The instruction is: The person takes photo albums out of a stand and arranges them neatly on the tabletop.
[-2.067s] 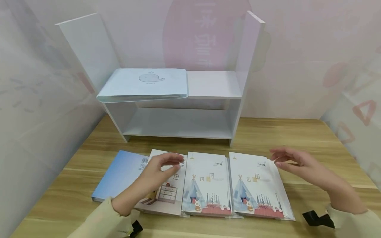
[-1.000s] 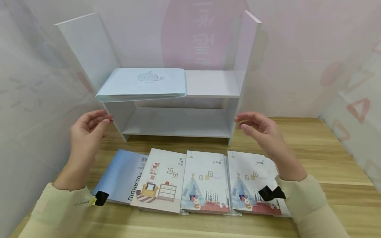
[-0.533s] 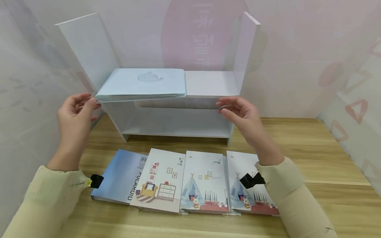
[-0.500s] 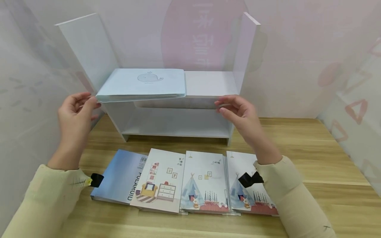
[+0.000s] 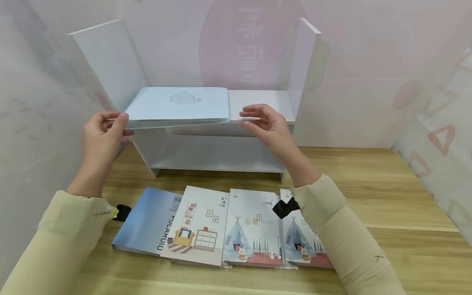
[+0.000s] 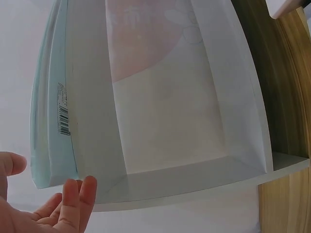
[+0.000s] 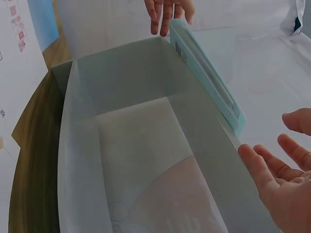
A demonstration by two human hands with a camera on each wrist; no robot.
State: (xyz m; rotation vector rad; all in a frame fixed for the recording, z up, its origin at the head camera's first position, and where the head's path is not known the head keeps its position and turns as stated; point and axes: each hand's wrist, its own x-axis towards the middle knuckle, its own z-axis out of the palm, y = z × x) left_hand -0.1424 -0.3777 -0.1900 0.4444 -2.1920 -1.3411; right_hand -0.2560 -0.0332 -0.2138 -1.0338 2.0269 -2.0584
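Observation:
A light blue book with a whale on its cover lies flat on the upper board of a white desktop shelf, at the left. My left hand is at the book's near left corner, thumb toward the top and fingers lower. In the left wrist view a gap shows between the left thumb and the book, whose barcoded edge faces out. My right hand, fingers apart and holding nothing, hovers before the upper board, right of the book. The right wrist view shows its fingertips beside the board's edge.
On the wooden table before the shelf lie a blue POLAROID book, a white book with a dresser drawing and two tent-cover books, partly overlapping. The right sleeve covers part of the rightmost. Upright side panels flank the upper board.
Both hands have risen from over the table books to the shelf. The left has reached the whale book's corner; the right has moved left and up toward the book. The books have stayed in place.

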